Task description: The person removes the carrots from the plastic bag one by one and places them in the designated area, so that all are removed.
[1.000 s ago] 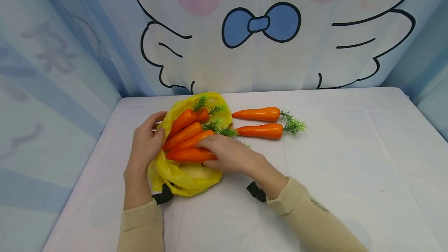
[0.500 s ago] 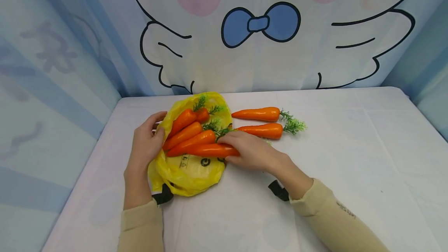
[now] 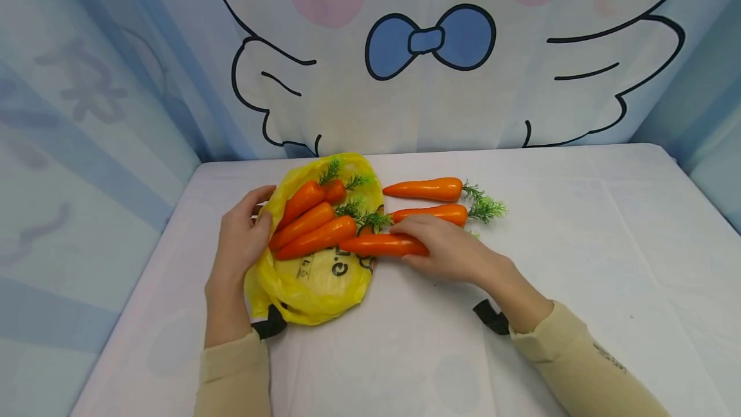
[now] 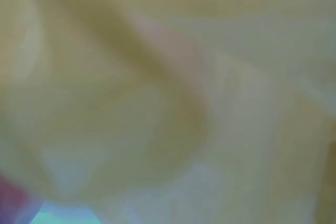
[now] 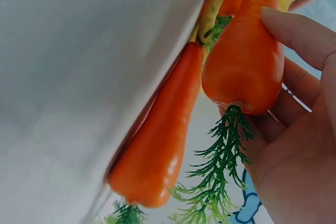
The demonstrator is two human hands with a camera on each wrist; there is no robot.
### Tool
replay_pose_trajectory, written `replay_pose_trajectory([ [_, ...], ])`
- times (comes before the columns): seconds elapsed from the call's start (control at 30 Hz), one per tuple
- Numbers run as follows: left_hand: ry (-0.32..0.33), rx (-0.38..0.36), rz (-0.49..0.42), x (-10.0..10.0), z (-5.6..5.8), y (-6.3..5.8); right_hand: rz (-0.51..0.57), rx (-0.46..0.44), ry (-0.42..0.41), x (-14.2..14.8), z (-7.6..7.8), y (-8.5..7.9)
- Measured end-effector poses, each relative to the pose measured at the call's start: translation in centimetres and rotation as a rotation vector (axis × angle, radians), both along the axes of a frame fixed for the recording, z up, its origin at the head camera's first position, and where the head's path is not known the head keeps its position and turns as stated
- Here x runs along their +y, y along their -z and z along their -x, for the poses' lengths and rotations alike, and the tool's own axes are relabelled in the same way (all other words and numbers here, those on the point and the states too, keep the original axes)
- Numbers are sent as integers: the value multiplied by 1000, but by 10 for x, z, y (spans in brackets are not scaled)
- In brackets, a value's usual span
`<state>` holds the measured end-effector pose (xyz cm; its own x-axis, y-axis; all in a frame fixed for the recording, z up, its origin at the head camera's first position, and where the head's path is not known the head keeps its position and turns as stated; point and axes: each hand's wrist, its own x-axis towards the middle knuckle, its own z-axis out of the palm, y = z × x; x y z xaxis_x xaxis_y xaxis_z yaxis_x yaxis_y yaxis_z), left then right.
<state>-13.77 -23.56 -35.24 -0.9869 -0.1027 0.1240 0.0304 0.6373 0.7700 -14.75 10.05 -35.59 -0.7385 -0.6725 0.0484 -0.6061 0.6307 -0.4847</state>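
My right hand (image 3: 448, 250) grips an orange carrot (image 3: 382, 245) with a green top, its tip over the right edge of a yellow plastic bag (image 3: 324, 295). The right wrist view shows my thumb on one side of this carrot (image 5: 244, 61) and fingers on the other. My left hand (image 3: 246, 233) holds the bag's left rim, fingers partly hidden behind the plastic. Several carrots (image 3: 315, 237) lie in the bag's mouth, tips to the left. The left wrist view is filled by blurred yellow plastic (image 4: 131, 103).
Two carrots (image 3: 425, 189) lie side by side on the white tablecloth (image 3: 579, 262), right of the bag, green tops pointing right. A patterned curtain (image 3: 434, 108) hangs behind the table's back edge. Black straps (image 3: 491, 317) are at the wrists.
My right hand has drawn one carrot rightward, from among the others in the bag to the bag's right edge. The left hand has stayed in place on the bag.
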Motion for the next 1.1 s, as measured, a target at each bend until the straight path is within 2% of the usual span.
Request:
replay_pose_trajectory([
  [0.4, -8, -46, -16, 0, -1, -2, -7, -4, 38, 21, 2, 3],
  [0.8, -6, -45, -14, 1, 0, -2, -8, 9, 77, 38, 5, 8],
  [1.1, 4, -16, -10, 1, 0, 1, -15, 4, 84, 46, 6, 13],
])
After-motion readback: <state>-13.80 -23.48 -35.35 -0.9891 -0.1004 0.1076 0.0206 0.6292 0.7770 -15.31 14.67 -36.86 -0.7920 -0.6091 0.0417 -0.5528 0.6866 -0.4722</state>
